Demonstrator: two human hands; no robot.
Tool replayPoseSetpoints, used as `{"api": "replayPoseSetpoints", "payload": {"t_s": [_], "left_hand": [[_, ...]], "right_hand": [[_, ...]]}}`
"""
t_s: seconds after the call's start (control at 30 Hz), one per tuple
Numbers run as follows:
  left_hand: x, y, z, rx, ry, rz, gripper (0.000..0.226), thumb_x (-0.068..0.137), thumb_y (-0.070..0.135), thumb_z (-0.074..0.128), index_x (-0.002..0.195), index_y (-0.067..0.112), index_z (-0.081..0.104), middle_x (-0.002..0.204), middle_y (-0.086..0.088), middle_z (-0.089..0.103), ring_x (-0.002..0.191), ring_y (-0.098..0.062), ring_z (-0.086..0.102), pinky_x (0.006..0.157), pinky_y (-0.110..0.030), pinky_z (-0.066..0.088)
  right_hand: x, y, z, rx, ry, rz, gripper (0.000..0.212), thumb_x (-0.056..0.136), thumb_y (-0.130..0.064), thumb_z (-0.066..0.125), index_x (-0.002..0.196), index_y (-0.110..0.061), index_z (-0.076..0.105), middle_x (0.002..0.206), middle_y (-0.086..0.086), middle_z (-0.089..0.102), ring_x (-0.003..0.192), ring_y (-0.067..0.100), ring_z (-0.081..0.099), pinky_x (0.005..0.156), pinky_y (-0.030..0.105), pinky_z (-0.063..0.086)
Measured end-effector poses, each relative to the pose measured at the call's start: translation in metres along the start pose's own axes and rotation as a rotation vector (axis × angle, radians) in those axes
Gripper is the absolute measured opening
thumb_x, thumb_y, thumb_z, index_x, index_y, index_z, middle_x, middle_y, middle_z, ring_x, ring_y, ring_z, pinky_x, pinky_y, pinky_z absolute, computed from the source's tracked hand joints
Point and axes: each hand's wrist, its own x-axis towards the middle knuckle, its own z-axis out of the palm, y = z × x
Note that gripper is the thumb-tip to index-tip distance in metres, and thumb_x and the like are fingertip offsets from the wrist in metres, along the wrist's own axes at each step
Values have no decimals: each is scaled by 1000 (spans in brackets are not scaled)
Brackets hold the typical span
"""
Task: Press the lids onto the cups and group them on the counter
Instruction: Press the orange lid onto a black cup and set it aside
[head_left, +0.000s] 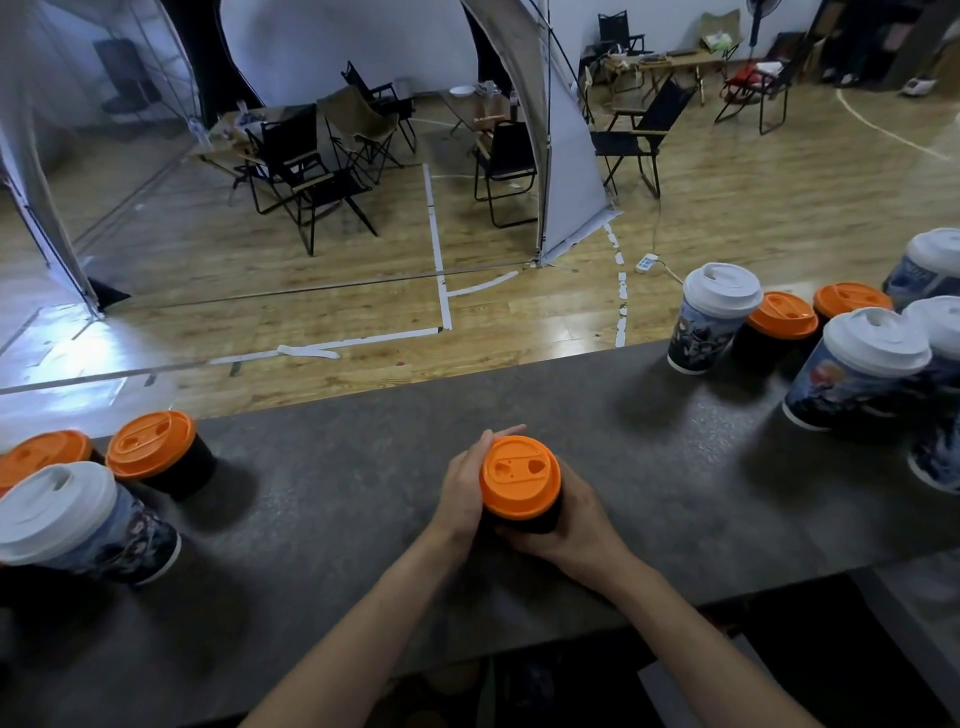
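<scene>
Head view: seating orange lid (519, 475) on cup (524, 526); gripping cup with right hand (574, 527), bracing with left hand (460, 488), fingers straight. Next: press rim evenly.

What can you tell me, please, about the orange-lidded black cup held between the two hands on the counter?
The short black cup stands upright on the speckled grey counter, about midway along it. Its round orange plastic lid sits on top, with a sip hole and oval recesses. The left hand lies with straight fingers against its left side; the right hand curls round its body from the right.
</scene>
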Motion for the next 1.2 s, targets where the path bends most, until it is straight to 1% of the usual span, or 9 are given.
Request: {"api": "replayPoseSetpoints", "payload": {"t_s": [0.07, 0.23, 0.4, 0.57, 0.73, 0.83, 0.93, 1.1, 1.2], "left_hand": [[1, 2, -3, 5, -28, 10, 47, 109, 35, 33, 123, 12, 71, 112, -5, 77, 108, -17, 71, 90, -18, 50], [-4, -6, 8, -44, 110, -1, 49, 110, 37, 33, 118, 12, 73, 109, -5, 78, 106, -16, 71, 89, -20, 51], [4, 5, -2, -17, -17, -55, 51, 111, 27, 30, 117, 3, 74, 108, -13, 77, 102, -18, 73, 88, -18, 52], [-3, -5, 11, -54, 239, -38, 47, 110, 26, 38, 96, 4, 76, 86, -2, 77, 78, -2, 70, 73, -12, 50], [7, 11, -4, -27, 2, -104, 49, 110, 26, 32, 113, 4, 76, 105, -11, 78, 97, -13, 73, 86, -16, 51], [3, 6, 0, 12, 80, -17, 48, 111, 19, 31, 111, 5, 77, 104, -7, 78, 94, -6, 71, 81, -10, 48], [-4, -1, 8, -41, 181, -5, 46, 110, 21, 33, 108, 10, 77, 104, -7, 78, 97, -10, 72, 81, -13, 49], [3, 12, -10, -31, -70, -115, 45, 109, 26, 35, 119, 7, 74, 116, -5, 76, 112, -17, 70, 99, -25, 49], [0, 8, -5, 22, 15, -3, 42, 107, 29, 38, 117, 12, 75, 113, 0, 77, 108, -11, 70, 90, -16, 49]], "right_hand": [[0, 0, 1, 1, 3, -4, 82, 64, -31, 98, 134, -24, 56, 126, -12, 66, 120, 7, 63, 101, 27, 51], [0, -5, 2, -9, 60, 11, 81, 58, -48, 95, 125, -30, 54, 120, -15, 65, 112, 0, 63, 92, 16, 49], [0, 1, -1, -37, 1, -4, 78, 63, -34, 97, 129, -27, 56, 122, -14, 66, 115, 3, 63, 96, 20, 49], [2, 1, 4, -42, 55, 19, 81, 57, -49, 97, 123, -27, 54, 120, -12, 66, 110, -1, 63, 89, 12, 47], [3, 0, -2, -78, 23, -4, 68, 64, -35, 95, 119, -37, 56, 116, -20, 65, 109, -4, 63, 91, 16, 47], [1, 1, 2, -59, 17, -2, 78, 60, -35, 99, 124, -31, 55, 119, -18, 65, 112, -2, 62, 91, 12, 46], [2, -2, 3, -51, 27, 17, 79, 56, -52, 95, 122, -37, 54, 119, -21, 65, 112, -4, 62, 90, 11, 46], [3, -2, -2, -83, -18, -2, 78, 62, -38, 97, 126, -44, 53, 125, -16, 66, 116, -4, 61, 97, 17, 48], [2, -1, 2, -58, 0, 0, 84, 61, -38, 99, 131, -36, 53, 127, -17, 64, 119, -1, 61, 97, 17, 48]]}}
